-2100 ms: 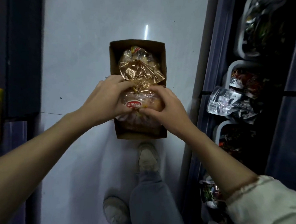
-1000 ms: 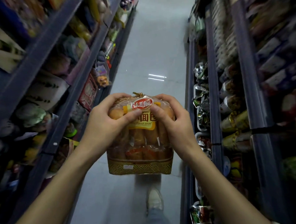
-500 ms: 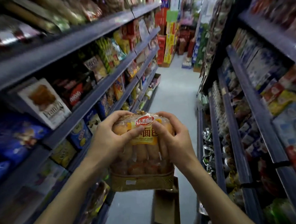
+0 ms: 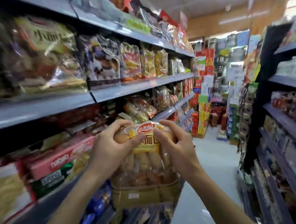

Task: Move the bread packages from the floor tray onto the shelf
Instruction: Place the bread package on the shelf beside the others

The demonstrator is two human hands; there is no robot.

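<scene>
- The bread package [image 4: 145, 165] was held upright in the middle of the view, in the air over the aisle, between the person's two hands.
- The left hand [image 4: 109, 148] was wrapped around the package's upper left side, its thumb pressed across the front just under the red label [image 4: 146, 128] and its fingers curled over the top edge.
- The right hand [image 4: 176, 144] gripped the upper right side in the same way, with the thumb on the front beside the yellow label and the fingers bent over the top right corner.
- Both hands were closed on the wrapper near its top, so the lower part of the package, with its golden patterned base [image 4: 144, 194], hung below the wrists with nothing under it.
- The two thumbs sat near each other on the front of the package but stayed apart.
- The package was just beside the shelf [image 4: 41, 110] on the person's left, roughly level with the row holding a pink box [image 4: 60, 159] and other wrapped bread [image 4: 138, 109].
- It did not touch the shelf or any of the goods on it.
- The shelf on the left was blurred, so the smaller goods there could not be told apart.
- The floor [image 4: 215, 159] of the aisle ran on ahead to the right of the package.
</scene>
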